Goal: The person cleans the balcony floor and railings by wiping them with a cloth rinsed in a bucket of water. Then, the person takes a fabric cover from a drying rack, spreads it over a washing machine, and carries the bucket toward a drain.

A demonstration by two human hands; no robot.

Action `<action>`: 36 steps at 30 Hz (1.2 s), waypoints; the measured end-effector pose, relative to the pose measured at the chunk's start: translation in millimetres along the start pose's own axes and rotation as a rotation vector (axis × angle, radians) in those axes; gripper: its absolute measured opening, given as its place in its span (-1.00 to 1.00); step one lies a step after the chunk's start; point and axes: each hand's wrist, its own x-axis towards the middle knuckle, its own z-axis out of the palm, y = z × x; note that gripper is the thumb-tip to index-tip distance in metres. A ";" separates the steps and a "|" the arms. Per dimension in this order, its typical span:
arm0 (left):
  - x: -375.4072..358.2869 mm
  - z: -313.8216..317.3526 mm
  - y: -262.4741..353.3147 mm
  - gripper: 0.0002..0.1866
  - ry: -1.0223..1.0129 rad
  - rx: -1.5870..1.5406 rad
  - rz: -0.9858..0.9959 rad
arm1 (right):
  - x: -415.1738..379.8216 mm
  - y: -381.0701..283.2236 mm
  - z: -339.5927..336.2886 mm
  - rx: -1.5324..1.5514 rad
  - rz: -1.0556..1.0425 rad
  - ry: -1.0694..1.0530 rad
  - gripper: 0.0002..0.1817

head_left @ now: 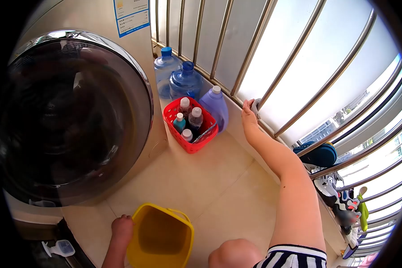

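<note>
My right hand (pixel 250 115) is at the foot of the metal railing, its fingers closed on a grey cloth (pixel 255 107) against the bottom rail. At the lower left, my left hand (pixel 123 227) grips the rim of a yellow bucket (pixel 183 239), which stands on the tiled floor and looks empty inside. A red basket (pixel 193 148) with several bottles sits on the floor between the washing machine and the railing. Behind it stands a purple jug (pixel 215 109) with a white cap.
The washing machine's round door (pixel 76 120) fills the left side. Large blue water bottles (pixel 186 82) stand in the far corner. Shoes (pixel 328 185) and a dark blue slipper (pixel 319 154) rest along the railing (pixel 295 51) at the right. A white-handled item (pixel 62 248) lies lower left.
</note>
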 end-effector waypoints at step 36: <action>19.0 -15.7 -7.4 -0.78 0.039 0.112 0.005 | 4.4 -43.3 -13.4 4.281 1.695 0.630 -0.43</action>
